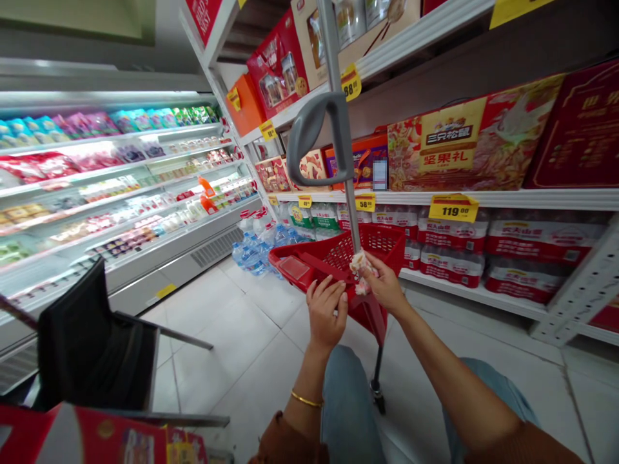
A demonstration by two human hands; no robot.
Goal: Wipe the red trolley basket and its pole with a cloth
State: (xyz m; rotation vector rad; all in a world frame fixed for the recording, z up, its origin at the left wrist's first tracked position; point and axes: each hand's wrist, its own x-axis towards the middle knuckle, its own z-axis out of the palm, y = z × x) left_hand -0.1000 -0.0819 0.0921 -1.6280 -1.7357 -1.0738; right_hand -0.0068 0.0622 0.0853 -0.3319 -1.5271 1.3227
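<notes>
Right hand point(382, 283) is clamped on a crumpled pale scrap point(360, 274) by the pole point(349, 193) of a red shopping cart point(382, 241); left hand point(326, 310) curls right beside it, can't tell if touching. Bottled water packs point(452, 241) sit beyond, lit chiller point(145, 258) across the aisle.

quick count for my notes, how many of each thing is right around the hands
left hand: 1
right hand: 1
pale crumpled item: 1
gold bangle: 1
red wheeled basket: 1
grey handle: 1
total: 6
</notes>
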